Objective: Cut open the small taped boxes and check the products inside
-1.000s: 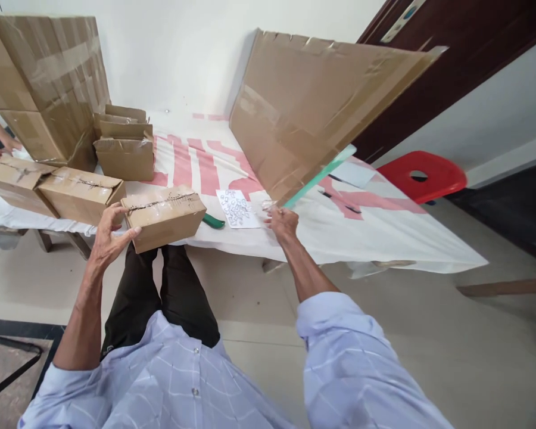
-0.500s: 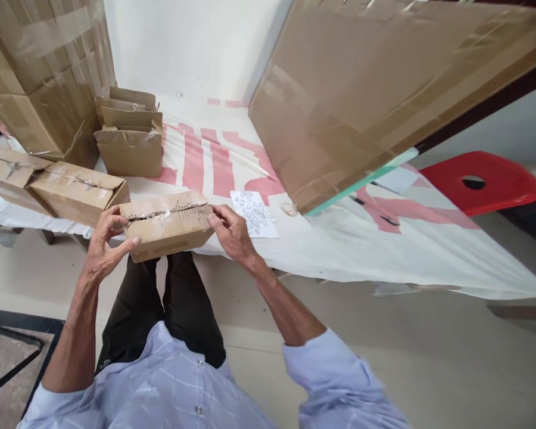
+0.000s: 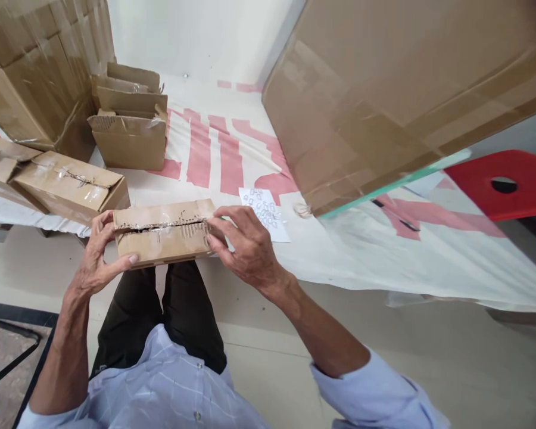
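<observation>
A small brown cardboard box [image 3: 165,232] is at the table's front edge, above my legs. Its top flaps meet at a torn, ragged seam with clear tape over it. My left hand [image 3: 100,256] grips the box's left end, thumb along the near side and fingers behind the corner. At the right end my right hand [image 3: 245,244] pinches the box's edge between thumb and fingers. Just beyond that hand lies a white sheet of paper [image 3: 265,214] with small drawn shapes. The box's underside is hidden.
Two similar closed boxes [image 3: 71,182] line the left front edge. Behind them stand open-flapped boxes [image 3: 131,140] and a tall carton stack [image 3: 36,77]. A large carton [image 3: 384,101] leans at the right, near a red stool [image 3: 504,182]. Cloth with pink patches [image 3: 230,161] covers the table.
The box has tilted so more of its top faces me. My right hand has shifted its grip at the right end and come nearer. The view has moved slightly.
</observation>
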The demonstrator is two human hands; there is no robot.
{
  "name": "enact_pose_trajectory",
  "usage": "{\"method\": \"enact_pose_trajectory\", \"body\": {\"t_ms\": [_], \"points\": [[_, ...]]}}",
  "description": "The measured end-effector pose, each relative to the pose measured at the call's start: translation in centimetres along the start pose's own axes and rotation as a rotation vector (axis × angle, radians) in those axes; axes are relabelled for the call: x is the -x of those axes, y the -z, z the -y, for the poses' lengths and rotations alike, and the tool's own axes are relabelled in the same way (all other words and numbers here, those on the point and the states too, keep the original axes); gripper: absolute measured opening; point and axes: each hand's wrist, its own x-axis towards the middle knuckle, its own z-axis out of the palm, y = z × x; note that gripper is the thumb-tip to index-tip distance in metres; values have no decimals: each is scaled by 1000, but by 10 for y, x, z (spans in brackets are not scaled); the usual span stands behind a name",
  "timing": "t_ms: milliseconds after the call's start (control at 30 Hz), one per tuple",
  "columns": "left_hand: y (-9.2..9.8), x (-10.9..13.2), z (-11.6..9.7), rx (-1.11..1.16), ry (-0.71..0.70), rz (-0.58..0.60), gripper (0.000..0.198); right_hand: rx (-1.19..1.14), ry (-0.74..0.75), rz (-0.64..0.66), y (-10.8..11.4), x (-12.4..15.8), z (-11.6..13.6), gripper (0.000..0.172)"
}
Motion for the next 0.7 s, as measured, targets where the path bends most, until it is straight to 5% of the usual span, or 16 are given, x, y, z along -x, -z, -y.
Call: {"method": "enact_pose_trajectory", "body": {"t_ms": [167,400,700], "points": [[-1,-1,-5,-20,2,31,59,94,71,159,4,-8,11,18],[-1,-1,-11,8,29,92,60,186,168,184,1,-13,20,18],[-3,-1,-11,6,47,70,63,123,64,270,-9,-6,31,33]]}}
